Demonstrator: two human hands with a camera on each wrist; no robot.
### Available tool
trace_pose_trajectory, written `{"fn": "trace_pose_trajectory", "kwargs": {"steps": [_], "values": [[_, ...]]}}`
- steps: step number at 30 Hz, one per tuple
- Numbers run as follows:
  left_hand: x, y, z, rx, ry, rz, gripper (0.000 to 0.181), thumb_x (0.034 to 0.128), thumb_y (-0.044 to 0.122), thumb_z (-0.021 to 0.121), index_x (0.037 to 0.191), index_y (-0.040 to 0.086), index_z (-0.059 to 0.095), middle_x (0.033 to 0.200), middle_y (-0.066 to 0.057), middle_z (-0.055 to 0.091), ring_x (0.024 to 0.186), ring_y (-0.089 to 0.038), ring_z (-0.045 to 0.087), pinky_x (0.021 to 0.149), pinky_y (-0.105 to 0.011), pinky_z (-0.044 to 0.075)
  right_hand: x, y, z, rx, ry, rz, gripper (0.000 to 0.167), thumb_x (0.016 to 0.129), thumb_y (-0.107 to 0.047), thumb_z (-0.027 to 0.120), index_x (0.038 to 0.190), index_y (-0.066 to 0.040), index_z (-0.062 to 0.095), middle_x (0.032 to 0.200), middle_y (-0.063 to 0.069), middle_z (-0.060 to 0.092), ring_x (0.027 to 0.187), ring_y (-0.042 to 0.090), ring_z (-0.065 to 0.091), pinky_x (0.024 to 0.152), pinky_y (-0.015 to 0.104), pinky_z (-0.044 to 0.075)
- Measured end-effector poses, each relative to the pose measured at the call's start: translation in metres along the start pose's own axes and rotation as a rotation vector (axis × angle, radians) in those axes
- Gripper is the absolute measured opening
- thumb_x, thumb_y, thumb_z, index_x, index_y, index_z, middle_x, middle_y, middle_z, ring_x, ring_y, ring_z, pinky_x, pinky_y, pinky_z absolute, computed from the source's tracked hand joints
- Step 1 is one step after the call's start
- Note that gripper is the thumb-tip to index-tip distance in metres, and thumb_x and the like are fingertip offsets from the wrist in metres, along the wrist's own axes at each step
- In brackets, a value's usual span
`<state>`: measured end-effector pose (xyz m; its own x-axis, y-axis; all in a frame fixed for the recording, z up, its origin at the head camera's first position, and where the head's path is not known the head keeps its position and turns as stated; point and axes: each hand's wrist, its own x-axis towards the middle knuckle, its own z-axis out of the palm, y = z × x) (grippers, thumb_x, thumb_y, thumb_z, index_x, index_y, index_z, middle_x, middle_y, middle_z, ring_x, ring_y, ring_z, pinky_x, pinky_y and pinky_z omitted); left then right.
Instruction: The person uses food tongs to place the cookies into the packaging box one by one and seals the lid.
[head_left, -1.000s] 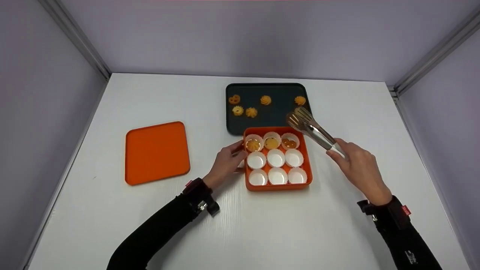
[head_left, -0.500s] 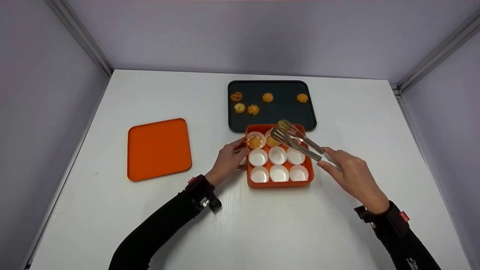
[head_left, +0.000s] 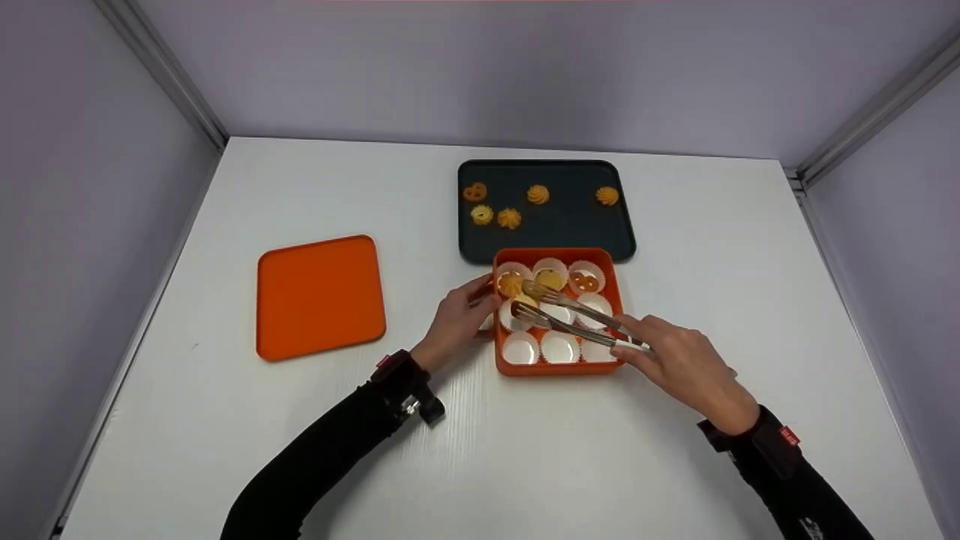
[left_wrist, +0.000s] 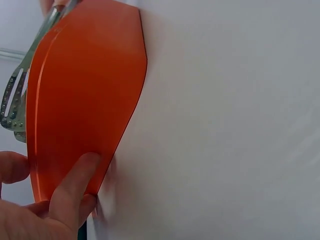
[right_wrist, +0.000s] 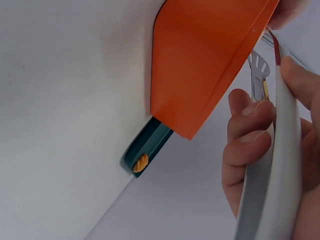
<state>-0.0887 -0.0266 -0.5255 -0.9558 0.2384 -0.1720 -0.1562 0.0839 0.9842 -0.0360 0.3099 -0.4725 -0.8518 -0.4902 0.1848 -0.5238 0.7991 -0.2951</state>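
a black sleeve (head_left: pixel 307 457) reaches over the white desk (head_left: pixel 480 480) on each side. the right hand (head_left: pixel 686 365) has its grip closed round the pale handle of metal tongs (head_left: pixel 576 330), whose 2 arms stand apart, slotted tips over the left part of an orange box (head_left: pixel 559 370). the left hand (head_left: pixel 455 319) keeps its grip on the box's left side, thumb and fingers against the wall. the box, round-cornered, carries 9 white fluted cups (head_left: pixel 559 347) in 3 rows of 3. a pale yellow biscuit (head_left: pixel 526 301) shows between the tong tips at the middle row's left cup; i cannot tell whether they touch it. the far row bears a ridged golden star (head_left: pixel 510 284), a round biscuit (head_left: pixel 551 278) and a glossy brown pretzel (head_left: pixel 586 282). well to the left lies a flat orange panel (head_left: pixel 320 298). just behind the box, a dark green tray (head_left: pixel 562 225) holds 5 biscuits: 1 pretzel-shaped, 4 piped.
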Motion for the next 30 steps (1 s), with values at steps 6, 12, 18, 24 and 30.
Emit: {"fn": "trace_pose_trajectory", "kwargs": {"steps": [6, 12, 18, 24, 30], "values": [[0.0007, -0.0004, -0.0004, -0.007, 0.006, -0.026, 0.059, 0.104, 0.022, 0.057, 0.16, 0.01, 0.041, 0.151, -0.013, 0.054, 0.128, -0.025, 0.06, 0.078, -0.042, 0.064, 0.002, -0.0024, 0.0033, -0.041, -0.028, 0.007, 0.055, 0.091, -0.029, 0.081, 0.14, -0.008, 0.066, 0.096, 0.006, 0.07, 0.069, 0.009, 0.058, 0.059, 0.027, 0.052], [0.0005, 0.0001, -0.0005, 0.008, 0.003, -0.028, 0.059, 0.1044, 0.023, 0.056, 0.16, 0.011, 0.04, 0.152, -0.012, 0.054, 0.129, -0.025, 0.059, 0.078, -0.041, 0.064, 0.0039, -0.0037, 0.0055, -0.093, -0.01, -0.016, 0.056, 0.09, -0.03, 0.083, 0.139, -0.008, 0.067, 0.094, 0.007, 0.07, 0.066, 0.01, 0.057, 0.057, 0.026, 0.052], [0.0002, 0.0, 0.0003, 0.011, 0.008, -0.027, 0.059, 0.1045, 0.023, 0.056, 0.16, 0.01, 0.041, 0.153, -0.013, 0.052, 0.136, -0.027, 0.054, 0.081, -0.041, 0.064, 0.0048, -0.0043, 0.0072, -0.134, -0.001, -0.02, 0.055, 0.089, -0.03, 0.083, 0.138, -0.01, 0.067, 0.091, 0.005, 0.068, 0.062, 0.01, 0.053, 0.053, 0.025, 0.047], [0.0008, -0.0013, 0.0005, -0.002, 0.008, -0.038, 0.058, 0.1047, 0.023, 0.056, 0.16, 0.011, 0.041, 0.154, -0.013, 0.051, 0.139, -0.028, 0.051, 0.082, -0.041, 0.064, 0.0064, -0.0045, 0.0066, -0.154, -0.017, -0.022, 0.055, 0.089, -0.031, 0.084, 0.137, -0.009, 0.067, 0.092, 0.006, 0.069, 0.061, 0.01, 0.053, 0.053, 0.025, 0.047], [0.0015, -0.0022, 0.0011, -0.009, 0.009, -0.039, 0.059, 0.1047, 0.023, 0.056, 0.16, 0.011, 0.04, 0.154, -0.013, 0.051, 0.14, -0.029, 0.05, 0.082, -0.041, 0.064, 0.0078, -0.0067, 0.0046, -0.159, -0.037, -0.024, 0.055, 0.088, -0.032, 0.084, 0.134, -0.007, 0.068, 0.092, 0.007, 0.069, 0.062, 0.012, 0.056, 0.055, 0.027, 0.051]]}}
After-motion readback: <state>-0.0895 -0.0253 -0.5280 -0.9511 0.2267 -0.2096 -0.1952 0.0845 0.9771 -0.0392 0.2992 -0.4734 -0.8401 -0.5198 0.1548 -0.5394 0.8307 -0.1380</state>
